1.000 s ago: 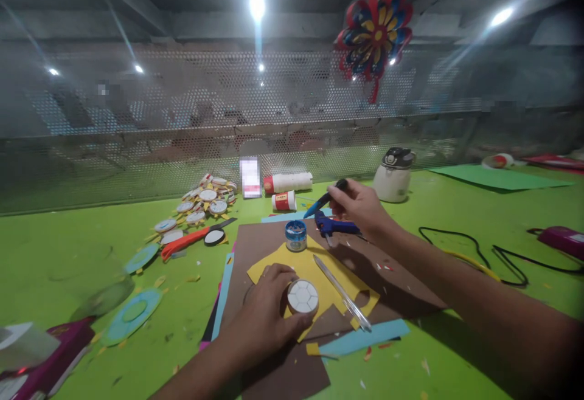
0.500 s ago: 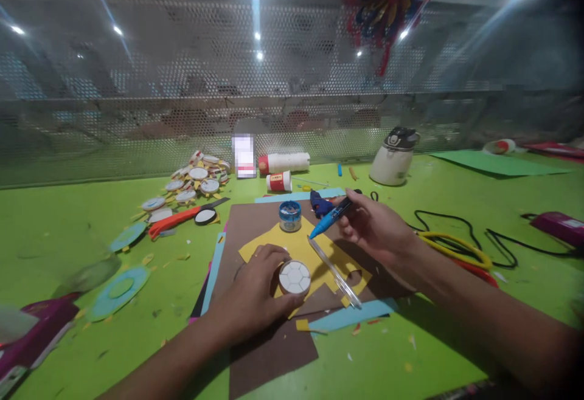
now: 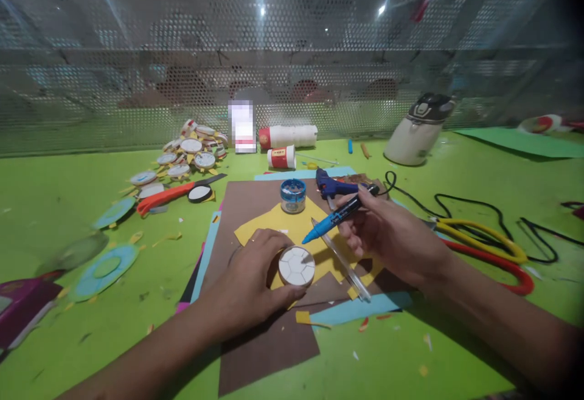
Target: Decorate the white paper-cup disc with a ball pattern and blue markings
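Observation:
My left hand (image 3: pixel 262 272) is closed round the side of a small round white disc (image 3: pixel 296 267) with a football-like line pattern on its top. In my right hand (image 3: pixel 376 227) is a blue marker (image 3: pixel 335 217), its tip pointing down and left just above the disc's far edge; I cannot tell if it touches. A clear pen (image 3: pixel 349 266) lies under the marker on yellow paper (image 3: pixel 255 230) and brown sheets (image 3: pixel 269 357). Behind the disc stands a small jar with blue rims (image 3: pixel 292 196).
A blue glue gun (image 3: pixel 335 186), yellow-and-red-handled scissors (image 3: pixel 483 239) and a pale jug (image 3: pixel 415 138) are on the right. At left lie an orange cutter knife (image 3: pixel 166 197), a pile of decorated discs (image 3: pixel 191 146) and light-blue paper rings (image 3: pixel 107 271). Paper cups (image 3: pixel 281 157) lie at the back.
The marker tip has moved down and left, from beside the clear pen to just over the disc. My left hand keeps its hold. The view has tilted downward.

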Demonstrator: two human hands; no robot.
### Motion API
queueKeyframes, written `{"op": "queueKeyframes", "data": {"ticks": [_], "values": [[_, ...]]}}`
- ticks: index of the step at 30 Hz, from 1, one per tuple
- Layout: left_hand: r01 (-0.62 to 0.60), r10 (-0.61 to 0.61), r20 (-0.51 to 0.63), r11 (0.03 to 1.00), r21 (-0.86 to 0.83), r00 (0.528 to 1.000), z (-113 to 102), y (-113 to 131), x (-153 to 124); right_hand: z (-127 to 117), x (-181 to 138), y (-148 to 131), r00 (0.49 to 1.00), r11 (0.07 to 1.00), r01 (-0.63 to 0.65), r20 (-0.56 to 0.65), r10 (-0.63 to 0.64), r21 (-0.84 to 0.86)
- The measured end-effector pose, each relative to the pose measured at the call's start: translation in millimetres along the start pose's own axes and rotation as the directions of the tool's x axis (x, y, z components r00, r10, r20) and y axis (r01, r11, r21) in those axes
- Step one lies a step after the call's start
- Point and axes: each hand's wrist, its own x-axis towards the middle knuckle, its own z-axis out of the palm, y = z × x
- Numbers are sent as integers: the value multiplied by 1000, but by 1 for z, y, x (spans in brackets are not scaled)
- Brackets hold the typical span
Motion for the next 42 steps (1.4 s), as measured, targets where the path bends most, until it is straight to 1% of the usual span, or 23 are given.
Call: {"op": "queueKeyframes", "data": {"ticks": [5,8,12,14,16,21,25,26,27,28,29,30,32,34,36,39,42], "values": [[15,-15,3,1000,4,1000,1,-1,-1,2,-6,7,996,995,65,-51,-69,-77],[13,-13,1,1000,11,1000,2,-1,0,1,-10,13,985,973,127,-92,-147,-194],[15,-15,-10,1000,23,1000,2,0,1,5,-16,13,962,892,174,-120,-244,-417],[16,-15,-11,1000,22,1000,2,0,1,10,-19,10,962,848,161,-110,-249,-506],[18,-17,-11,1000,20,1000,3,0,1,14,-20,7,968,819,143,-92,-231,-555],[75,-75,7,997,25,997,1,6,-1,16,-19,7,971,828,125,-103,-215,-547],[122,-122,15,992,-37,992,-2,12,-2,15,-21,8,973,828,101,-118,-197,-552],[133,-133,11,990,-41,991,-2,13,-2,16,-22,9,969,828,84,-149,-198,-555],[147,-147,9,988,-55,989,-1,12,-1,17,-23,9,974,830,49,-158,-164,-556],[145,-144,16,986,-81,989,0,10,0,19,-23,10,963,850,31,-211,-166,-526],[145,-142,36,984,-102,989,1,8,1,21,-23,10,953,866,36,-243,-180,-498],[145,-144,20,984,-106,989,2,5,1,22,-23,11,946,879,44,-262,-189,-475],[113,-110,37,987,-112,993,4,-1,3,24,-22,10,943,895,54,-272,-192,-442],[53,-47,53,991,-119,997,4,-7,4,22,-21,8,956,904,43,-244,-161,-426],[24,-18,57,993,-115,998,4,-10,5,18,-20,5,969,909,37,-207,-134,-415],[-23,27,41,995,-94,999,4,-14,7,13,-19,3,981,906,28,-164,-106,-422],[-118,119,13,990,-77,993,8,-20,9,9,-18,8,980,896,-5,-182,-85,-445]]}}
